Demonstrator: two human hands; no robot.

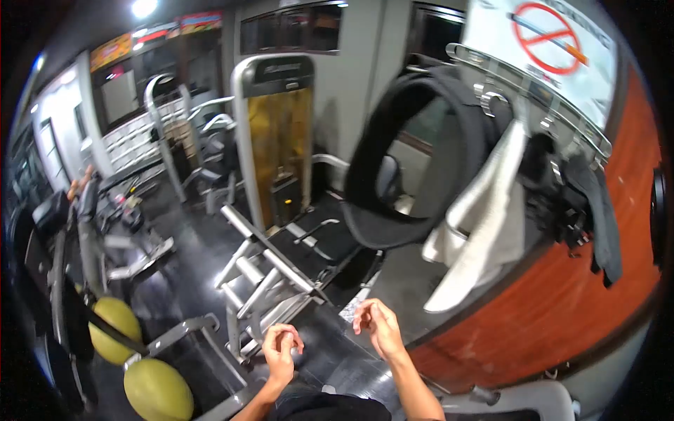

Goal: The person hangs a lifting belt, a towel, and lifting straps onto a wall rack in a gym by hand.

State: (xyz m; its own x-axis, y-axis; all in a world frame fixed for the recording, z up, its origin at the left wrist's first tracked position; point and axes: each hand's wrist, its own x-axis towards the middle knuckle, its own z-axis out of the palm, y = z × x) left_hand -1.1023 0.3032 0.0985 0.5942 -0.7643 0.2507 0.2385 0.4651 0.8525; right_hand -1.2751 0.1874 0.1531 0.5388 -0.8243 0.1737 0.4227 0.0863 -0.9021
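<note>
My left hand [281,349] is in the air at the lower middle, its fingers loosely curled with a gap inside and nothing visible in them. To its right, my right hand [381,328] is raised with bent fingers, also without anything visible in it. The two hands are apart and face each other over the dark floor. Behind them stands a grey metal frame [270,284] with slanted bars. Above and beyond my right hand, a wide black padded loop [365,158], perhaps a belt, and a white cloth [477,217] hang from a metal hook rail [516,74].
Black straps [562,182] hang farther right against a red-brown wood panel [526,319]. A weight-stack machine [242,126] stands at the back. Two yellow-green oval pads [158,389] are at lower left. A grey machine part [523,403] edges in at lower right.
</note>
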